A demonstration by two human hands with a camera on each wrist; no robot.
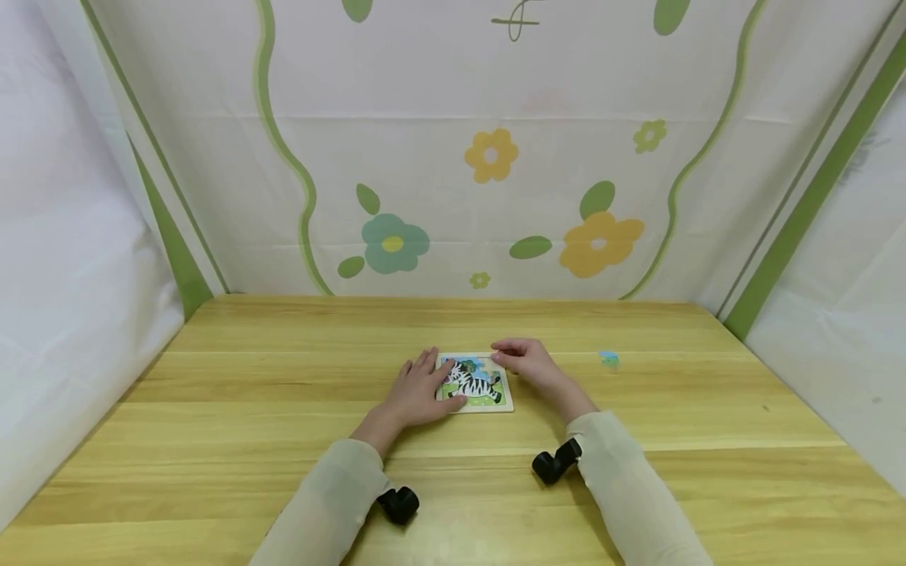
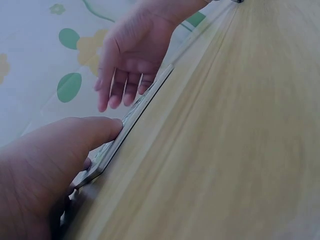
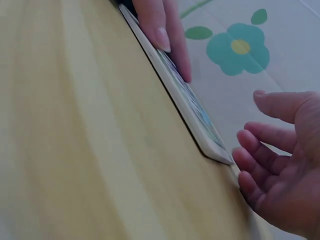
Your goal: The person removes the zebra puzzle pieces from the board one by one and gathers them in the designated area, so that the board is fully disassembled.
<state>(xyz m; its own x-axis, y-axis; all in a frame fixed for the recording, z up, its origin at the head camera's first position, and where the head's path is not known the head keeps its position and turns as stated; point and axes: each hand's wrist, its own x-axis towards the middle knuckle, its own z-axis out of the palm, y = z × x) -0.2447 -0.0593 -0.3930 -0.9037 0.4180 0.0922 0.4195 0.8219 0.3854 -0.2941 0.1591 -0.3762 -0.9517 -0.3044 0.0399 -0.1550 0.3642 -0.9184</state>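
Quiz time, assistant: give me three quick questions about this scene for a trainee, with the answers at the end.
1. True or false: the left hand is touching the puzzle.
2. In the head view, where does the small blue-and-green piece lie?
A) left of the left hand
B) between the hands
C) right of the right hand
3. Fill in: the animal pictured on the puzzle is a ____.

Key: 1. True. 2. C. 3. Zebra.

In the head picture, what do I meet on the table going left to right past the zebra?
Left hand → zebra puzzle → right hand → small blue-and-green puzzle piece.
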